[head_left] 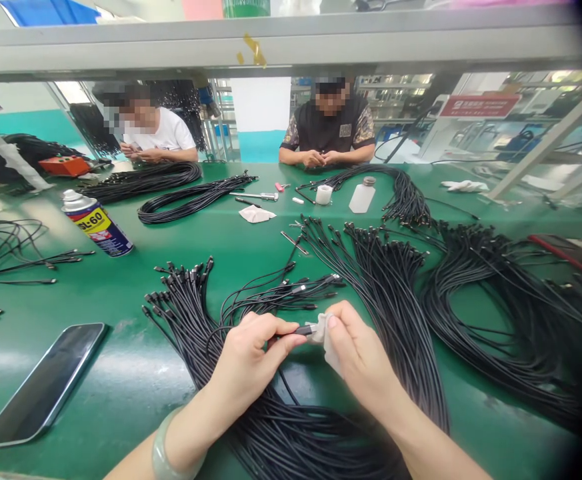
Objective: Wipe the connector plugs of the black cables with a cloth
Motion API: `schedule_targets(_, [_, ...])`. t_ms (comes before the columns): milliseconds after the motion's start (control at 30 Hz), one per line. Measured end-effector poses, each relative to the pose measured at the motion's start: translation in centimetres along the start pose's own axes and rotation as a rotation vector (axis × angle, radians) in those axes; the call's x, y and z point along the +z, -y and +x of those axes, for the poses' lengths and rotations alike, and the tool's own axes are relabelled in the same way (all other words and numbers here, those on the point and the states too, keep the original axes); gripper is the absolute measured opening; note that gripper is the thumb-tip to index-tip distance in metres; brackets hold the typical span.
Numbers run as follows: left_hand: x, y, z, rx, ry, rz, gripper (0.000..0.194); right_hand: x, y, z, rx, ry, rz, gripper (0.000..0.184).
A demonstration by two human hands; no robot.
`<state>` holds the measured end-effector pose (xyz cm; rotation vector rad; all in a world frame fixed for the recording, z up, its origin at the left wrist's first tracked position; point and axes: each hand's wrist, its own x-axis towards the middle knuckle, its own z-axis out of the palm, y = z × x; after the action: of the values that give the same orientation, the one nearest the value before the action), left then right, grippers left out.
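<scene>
Pinched between the fingers of my left hand (255,353) is a black USB cable connector (305,330), its metal end pointing right. My right hand (363,353) grips a whitish cloth (331,340) that touches the connector's metal tip. Under both hands lies a thick bundle of black cables (191,313), their connector ends fanned out toward the far side. A few loose cable ends (298,288) lie just beyond my fingers. To the right is another large cable bundle (391,267).
A phone (45,383) lies at left, with a spray can (98,223) behind it. Farther back are a plastic bottle (362,197), a tape roll (323,194), calipers (255,196) and a coiled bundle (191,200). Two people sit across the green table (135,360) beneath a shelf (171,47).
</scene>
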<state>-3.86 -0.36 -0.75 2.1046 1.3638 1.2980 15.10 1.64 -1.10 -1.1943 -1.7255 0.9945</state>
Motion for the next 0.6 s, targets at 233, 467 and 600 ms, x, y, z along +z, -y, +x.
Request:
schedule_targets(233, [0.05,-0.15,-0.05,-0.011,0.007,-0.006,0.008,-0.04,0.37,-0.13,0.024,0.092,0.065,0.031])
schedule_targets(467, [0.29,-0.09,-0.15,0.097,0.010,0.072,0.011,0.20,0.45,-0.12,-0.015,0.139,0.035,0.027])
schedule_targets(600, [0.49,0.04,-0.26,0.147,0.007,0.097,0.010,0.31,0.31,-0.05,0.016,0.134,-0.006,0.027])
